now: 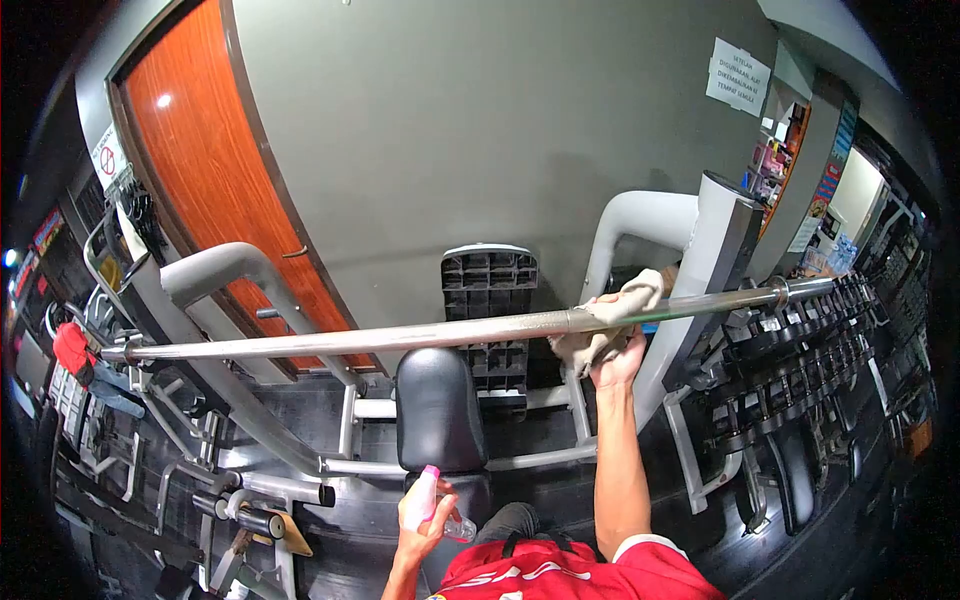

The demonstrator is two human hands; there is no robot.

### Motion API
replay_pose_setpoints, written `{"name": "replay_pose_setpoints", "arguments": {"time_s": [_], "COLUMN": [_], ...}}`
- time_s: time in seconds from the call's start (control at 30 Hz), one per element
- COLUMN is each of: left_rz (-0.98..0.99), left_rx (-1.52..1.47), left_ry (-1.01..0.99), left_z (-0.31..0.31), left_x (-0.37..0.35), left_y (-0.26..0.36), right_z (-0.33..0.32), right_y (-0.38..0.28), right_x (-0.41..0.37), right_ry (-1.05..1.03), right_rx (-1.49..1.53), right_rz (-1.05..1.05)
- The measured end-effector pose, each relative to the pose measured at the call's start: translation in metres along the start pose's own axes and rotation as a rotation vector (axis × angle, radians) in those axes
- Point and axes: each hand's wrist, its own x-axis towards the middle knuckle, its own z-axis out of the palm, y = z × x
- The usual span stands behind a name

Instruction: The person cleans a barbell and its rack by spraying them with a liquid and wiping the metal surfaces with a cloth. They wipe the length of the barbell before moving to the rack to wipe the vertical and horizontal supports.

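A long metal barbell point(430, 336) runs across the view, above a black padded bench point(435, 405). My right hand point(620, 364) is closed on a beige cloth point(638, 296), which is wrapped round the bar right of the middle. Part of the fingers is hidden by the cloth and bar. Lower down, in front of the bench, my left hand point(416, 522) grips a small clear spray bottle point(430, 478) with a pink top. The bottle is apart from the bar, and the hand covers part of it.
Grey rack uprights point(715, 260) stand on both sides of the bench. A dumbbell rack point(790, 365) is at the right. Behind are a grey wall point(450, 130) and a reddish wooden door point(205, 140). A person in red point(75, 350) is at far left.
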Motion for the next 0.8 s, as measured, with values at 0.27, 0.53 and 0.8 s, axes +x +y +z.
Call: {"name": "replay_pose_setpoints", "arguments": {"time_s": [0.27, 0.53, 0.8], "left_rz": [0.009, 0.014, 0.008], "left_rx": [-0.067, 0.001, -0.13], "left_ry": [0.002, -0.016, 0.022], "left_z": [0.007, 0.012, 0.018], "left_x": [0.005, 0.009, 0.008], "left_y": [-0.014, -0.007, 0.013], "right_z": [-0.013, 0.0, -0.003], "right_y": [0.002, 0.021, 0.039], "right_x": [-0.049, -0.054, 0.0], "right_ry": [0.559, 0.4, 0.104], "right_rx": [-0.387, -0.189, -0.028], "right_rz": [0.073, 0.138, 0.119]}}
